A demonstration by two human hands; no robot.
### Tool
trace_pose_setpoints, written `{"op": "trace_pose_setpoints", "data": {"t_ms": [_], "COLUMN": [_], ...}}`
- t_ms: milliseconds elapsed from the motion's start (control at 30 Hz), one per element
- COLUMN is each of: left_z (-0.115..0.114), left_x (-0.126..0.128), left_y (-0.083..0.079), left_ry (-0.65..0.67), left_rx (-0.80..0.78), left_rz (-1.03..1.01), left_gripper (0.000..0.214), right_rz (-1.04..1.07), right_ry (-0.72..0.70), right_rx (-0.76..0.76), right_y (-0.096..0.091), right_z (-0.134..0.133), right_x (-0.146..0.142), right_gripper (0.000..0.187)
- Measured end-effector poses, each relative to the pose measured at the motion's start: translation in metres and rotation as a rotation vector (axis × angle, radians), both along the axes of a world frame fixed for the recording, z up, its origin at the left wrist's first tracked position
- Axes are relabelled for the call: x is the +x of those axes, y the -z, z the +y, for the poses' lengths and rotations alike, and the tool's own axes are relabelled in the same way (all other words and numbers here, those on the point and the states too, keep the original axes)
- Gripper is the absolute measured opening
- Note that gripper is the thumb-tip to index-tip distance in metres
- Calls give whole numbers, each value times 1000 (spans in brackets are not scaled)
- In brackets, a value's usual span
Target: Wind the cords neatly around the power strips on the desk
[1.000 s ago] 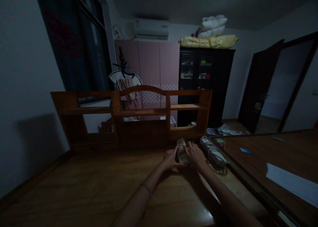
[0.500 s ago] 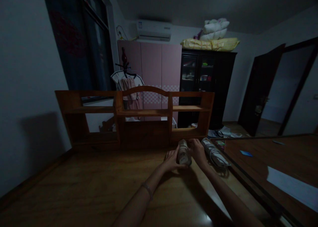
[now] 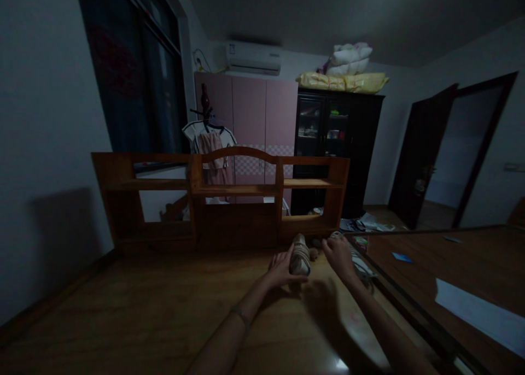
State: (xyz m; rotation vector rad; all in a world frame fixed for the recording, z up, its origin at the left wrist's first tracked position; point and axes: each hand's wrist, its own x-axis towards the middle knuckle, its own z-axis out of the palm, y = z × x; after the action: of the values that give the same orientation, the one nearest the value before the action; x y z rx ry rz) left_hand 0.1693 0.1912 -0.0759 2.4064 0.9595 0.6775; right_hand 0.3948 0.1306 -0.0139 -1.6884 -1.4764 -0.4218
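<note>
left hand: curled around the rolled bundle, frame middle | right hand: loosely open over the white roll

Both forearms stretched forward, left hand curled in a grip, right hand palm down, fingers loosely bent

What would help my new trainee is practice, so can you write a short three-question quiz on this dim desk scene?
1. True or false: the left hand grips the tan rolled bundle.
2. The right hand is nearest to: A) the pale roll; B) the air conditioner; C) the pink wardrobe.
3. Which wrist bears a thin band?

Key: 1 true; 2 A; 3 the left.
</note>
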Motion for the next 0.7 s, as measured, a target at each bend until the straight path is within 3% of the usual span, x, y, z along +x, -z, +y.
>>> {"op": "trace_pose_setpoints", "data": {"t_ms": [33,167,400,567,633,700], "left_z": [0,0,-3,-2,-2,-2], "left_x": [0,1,-5,-41,-64,-88], "left_y": [0,1,-9,-33,-40,-44], "left_ry": [0,4,-41,-148,-239,-328], "left_rx": [1,12,57,190,229,246], "left_rz": [-1,-15,-81,-188,-222,-252], "left_gripper": [126,125,105,42,42,42], "right_rz": [-4,12,48,27,18,28], "right_ry": [-22,-99,-138,-117,-123,-184], "right_rx": [13,42,47,120,181,268], "right_y": [1,8,7,-18,-35,-57], "right_z": [0,-3,-13,-40,-58,-80], "right_x": [1,2,-9,-23,-36,-54], "right_gripper": [19,42,23,35,24,33]}}
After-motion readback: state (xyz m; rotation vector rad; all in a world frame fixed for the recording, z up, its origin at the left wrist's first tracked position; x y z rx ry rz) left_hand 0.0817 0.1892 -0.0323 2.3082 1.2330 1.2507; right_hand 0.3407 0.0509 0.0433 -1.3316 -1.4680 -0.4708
